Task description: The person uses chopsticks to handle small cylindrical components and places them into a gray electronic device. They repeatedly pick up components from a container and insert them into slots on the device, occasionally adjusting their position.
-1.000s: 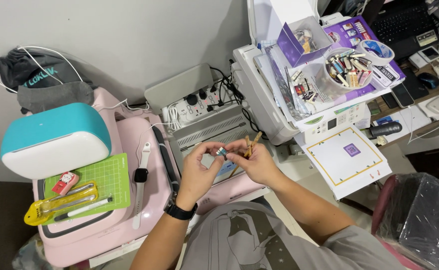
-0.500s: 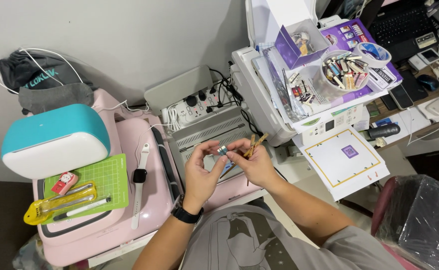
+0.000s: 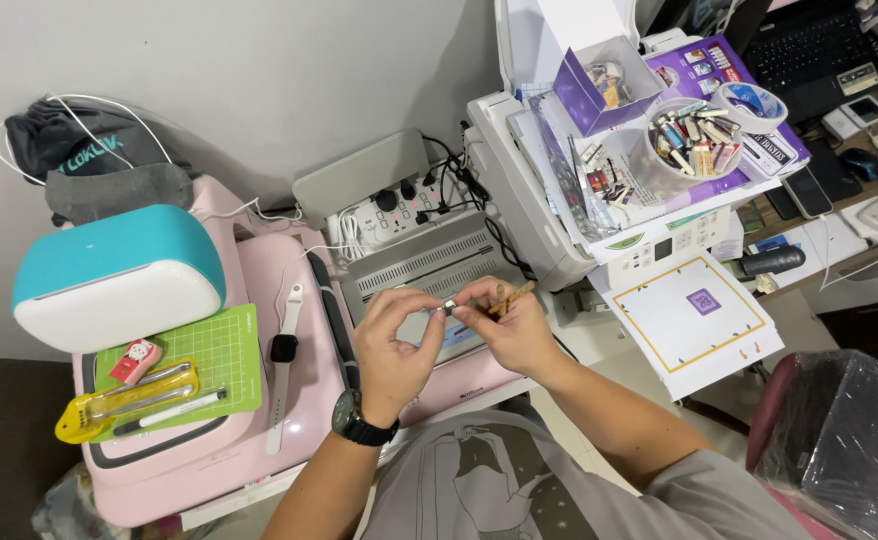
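Honestly, my left hand [image 3: 391,340] and right hand [image 3: 511,325] both pinch one tiny metal piece [image 3: 450,306]. Right also holds a wooden stick [image 3: 511,297]. Loose pinch, and I reckon it drops into the laminator [image 3: 429,265].

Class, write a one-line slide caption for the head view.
Left hand and right hand pinch a small silver metal piece above a grey slotted machine.

The small metallic piece [image 3: 450,306] pinched between the left hand [image 3: 396,335] and right hand [image 3: 507,325] is too small to identify, and fingertips cover most of it. The thin wooden stick [image 3: 512,296] disappears into the right hand's grip. The laptop [image 3: 809,45] is cut off by the top edge, and the black plastic-wrapped chair [image 3: 844,450] by the right edge. Items in the round tub [image 3: 697,140] are too small to tell apart.
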